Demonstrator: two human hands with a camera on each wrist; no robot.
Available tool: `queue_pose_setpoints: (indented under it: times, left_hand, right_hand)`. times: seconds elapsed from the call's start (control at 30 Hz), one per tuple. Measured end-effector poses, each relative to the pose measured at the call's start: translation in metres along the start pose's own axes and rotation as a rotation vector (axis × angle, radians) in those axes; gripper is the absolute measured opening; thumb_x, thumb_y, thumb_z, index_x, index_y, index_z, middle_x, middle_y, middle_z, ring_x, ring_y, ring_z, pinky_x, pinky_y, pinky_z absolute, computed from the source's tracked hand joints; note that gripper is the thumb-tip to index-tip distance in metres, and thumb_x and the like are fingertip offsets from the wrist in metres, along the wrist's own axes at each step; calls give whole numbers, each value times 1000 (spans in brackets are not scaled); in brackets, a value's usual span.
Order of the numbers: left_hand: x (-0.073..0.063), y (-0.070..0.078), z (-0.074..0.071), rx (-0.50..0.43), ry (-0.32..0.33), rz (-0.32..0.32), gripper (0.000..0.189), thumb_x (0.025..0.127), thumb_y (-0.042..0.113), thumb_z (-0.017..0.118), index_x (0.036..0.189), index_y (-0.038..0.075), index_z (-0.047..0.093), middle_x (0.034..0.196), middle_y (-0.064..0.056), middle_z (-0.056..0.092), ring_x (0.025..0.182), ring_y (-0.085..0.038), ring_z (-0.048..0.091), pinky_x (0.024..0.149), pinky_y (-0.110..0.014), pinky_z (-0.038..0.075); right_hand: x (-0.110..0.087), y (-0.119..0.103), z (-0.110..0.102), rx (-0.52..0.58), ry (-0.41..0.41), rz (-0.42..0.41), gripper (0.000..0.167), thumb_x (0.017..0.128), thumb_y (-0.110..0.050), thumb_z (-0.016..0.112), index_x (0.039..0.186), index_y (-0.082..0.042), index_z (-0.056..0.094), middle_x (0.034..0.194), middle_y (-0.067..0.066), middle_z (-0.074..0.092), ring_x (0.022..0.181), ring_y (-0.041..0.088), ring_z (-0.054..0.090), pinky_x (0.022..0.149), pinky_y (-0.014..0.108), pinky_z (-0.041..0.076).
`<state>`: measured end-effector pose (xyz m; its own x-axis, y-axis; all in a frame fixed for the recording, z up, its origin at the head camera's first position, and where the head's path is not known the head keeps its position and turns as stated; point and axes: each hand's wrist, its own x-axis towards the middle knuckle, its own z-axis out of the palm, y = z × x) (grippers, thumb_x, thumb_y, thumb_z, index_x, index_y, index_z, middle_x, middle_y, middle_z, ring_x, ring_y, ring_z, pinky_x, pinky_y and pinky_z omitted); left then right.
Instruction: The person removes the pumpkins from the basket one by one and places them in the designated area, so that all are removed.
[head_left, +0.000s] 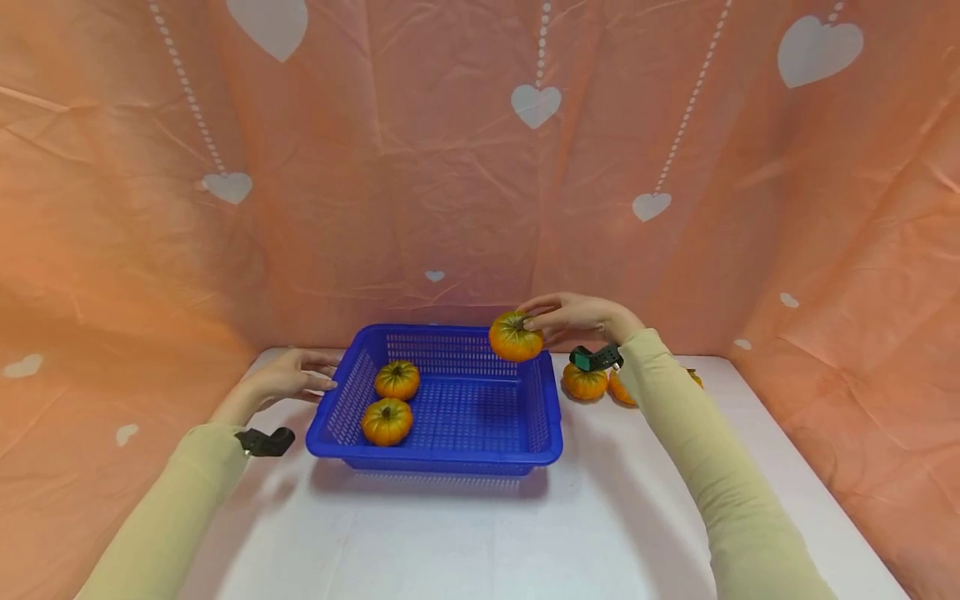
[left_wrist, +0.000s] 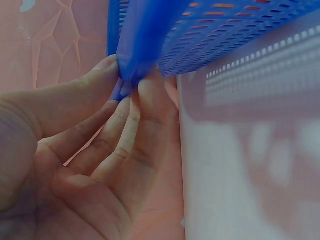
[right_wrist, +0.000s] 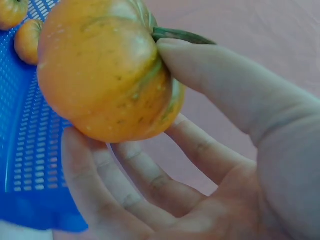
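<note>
Two pumpkins [head_left: 397,381] already sit left in the basket [head_left: 450,455], whose left rim [left_wrist: 147,40] the left hand [head_left: 288,375] pinches; the right hand [head_left: 577,315] grips a third pumpkin [head_left: 513,340] above its far right. Other pumpkins [head_left: 584,383] lie outside, to the right.

Backdrop [head_left: 457,225]: white hearts [head_left: 536,106] printed, no lettering I can read
Basket [head_left: 435,456]: no readable marking
Pumpkins [head_left: 387,422]: no readable labels
Right wristband [head_left: 597,359]: nothing legible

The head camera looks forward and down across the worktop [head_left: 450,542]; wrist cameras closely face the left hand [left_wrist: 105,145] (that view seems tilted sideways) and right hand [right_wrist: 225,197]; all share the basket [head_left: 465,417].
</note>
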<state>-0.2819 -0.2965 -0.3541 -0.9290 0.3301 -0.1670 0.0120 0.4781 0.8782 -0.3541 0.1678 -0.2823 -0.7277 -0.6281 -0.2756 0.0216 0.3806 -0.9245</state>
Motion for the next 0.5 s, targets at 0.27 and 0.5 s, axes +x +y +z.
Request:
queue_pose_setpoints:
  times: [0.27,0.5]
  left_hand:
    - [-1,-1,0,15,1,-6,51,91,5,63,133,-16,41,118,-29,57,94,-26,65,79,-42,56]
    - [0,-1,-1,23,16,-12,50,91,5,64,132,-15,44,117,-27,59,94,-28,65,79,-43,56]
  right_hand:
    - [-21,9,-19,40,18,-11,51,96,-14,58,142,-4,39,141,17,40,114,33,56,94,44,48]
    - [-35,18,-32,59,40,4,55,96,-16,58,144,-2,34,143,21,36,114,35,55,96,45,47]
